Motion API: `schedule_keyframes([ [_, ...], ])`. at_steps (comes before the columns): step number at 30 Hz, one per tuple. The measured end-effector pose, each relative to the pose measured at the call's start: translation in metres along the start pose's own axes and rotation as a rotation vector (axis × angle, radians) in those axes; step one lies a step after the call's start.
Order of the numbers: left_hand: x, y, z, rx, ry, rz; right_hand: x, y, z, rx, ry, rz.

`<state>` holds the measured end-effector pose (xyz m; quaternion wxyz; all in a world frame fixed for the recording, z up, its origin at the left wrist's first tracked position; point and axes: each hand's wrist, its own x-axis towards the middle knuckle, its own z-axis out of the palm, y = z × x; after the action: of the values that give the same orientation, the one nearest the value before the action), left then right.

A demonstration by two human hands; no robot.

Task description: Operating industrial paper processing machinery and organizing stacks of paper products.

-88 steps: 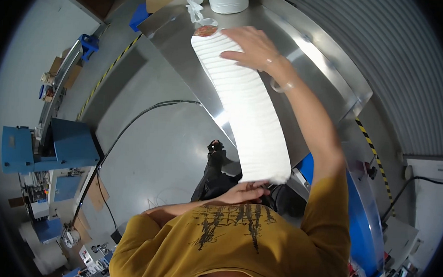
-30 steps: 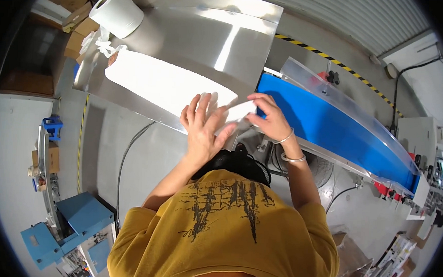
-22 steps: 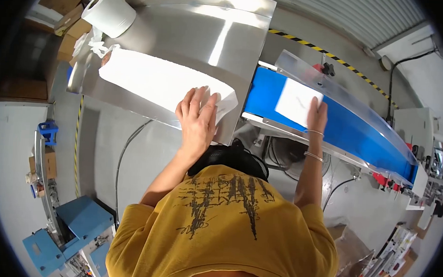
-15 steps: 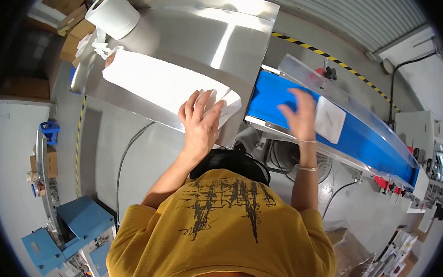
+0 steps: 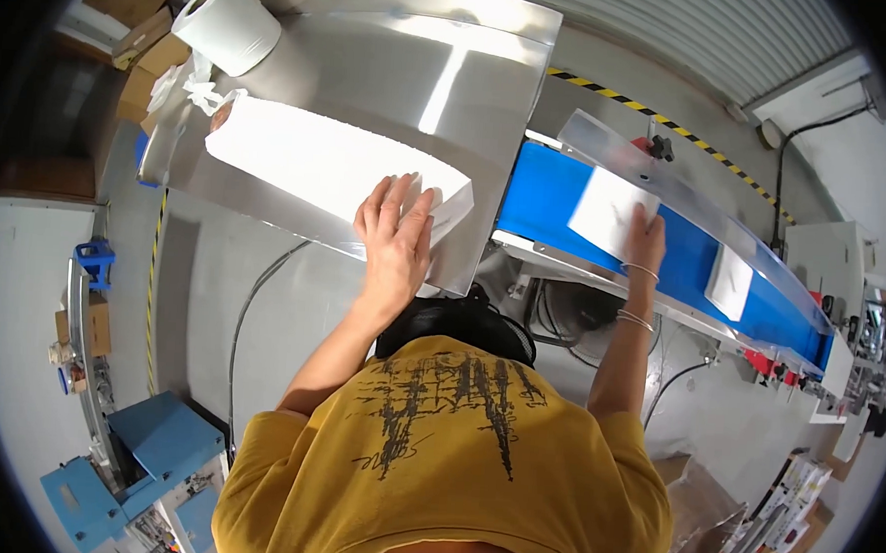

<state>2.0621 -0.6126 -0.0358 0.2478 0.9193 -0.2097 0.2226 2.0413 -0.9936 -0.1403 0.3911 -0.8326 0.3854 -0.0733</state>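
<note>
A long row of stacked white sheets [image 5: 309, 154], like folded wipes or tissue, lies slantwise on the steel table [image 5: 374, 73]. My left hand [image 5: 395, 244] rests on its right end, fingers spread over the top and side. On the blue conveyor belt [image 5: 542, 197] to the right is a white folded sheet [image 5: 607, 213]. My right hand [image 5: 646, 245] has its fingers closed at that sheet's right edge; the thumb is hard to see. Farther along the belt lies another white folded sheet [image 5: 730, 284], apart from my hand.
A large white roll [image 5: 228, 27] stands at the table's far left, beside tied white plastic [image 5: 202, 89]. A clear guard [image 5: 689, 179] runs along the belt's far side, with a black knob [image 5: 660, 148]. Below the belt stands a fan, and a cable [image 5: 245, 326] crosses the floor.
The earlier sheet has travelled right along the belt, and a new one lies behind it. My right hand, open before, has moved right and closed at the new sheet. My left hand stays on the stack.
</note>
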Motion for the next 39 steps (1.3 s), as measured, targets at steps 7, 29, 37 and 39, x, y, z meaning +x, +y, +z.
schedule_keyframes([
  [7,-0.004,-0.004,0.001,-0.038,-0.016,0.004,-0.07,-0.099,0.001,-0.065,-0.077,-0.897],
  [29,0.005,-0.009,-0.007,-0.074,-0.039,-0.058,-0.054,-0.087,0.007,-0.107,0.013,-0.872],
  [37,0.012,-0.009,-0.015,-0.048,-0.105,-0.04,-0.086,-0.143,0.084,0.189,-0.693,-1.142],
  [39,0.01,-0.012,-0.013,-0.011,-0.05,-0.064,-0.08,-0.115,0.082,0.395,-0.804,-0.829],
])
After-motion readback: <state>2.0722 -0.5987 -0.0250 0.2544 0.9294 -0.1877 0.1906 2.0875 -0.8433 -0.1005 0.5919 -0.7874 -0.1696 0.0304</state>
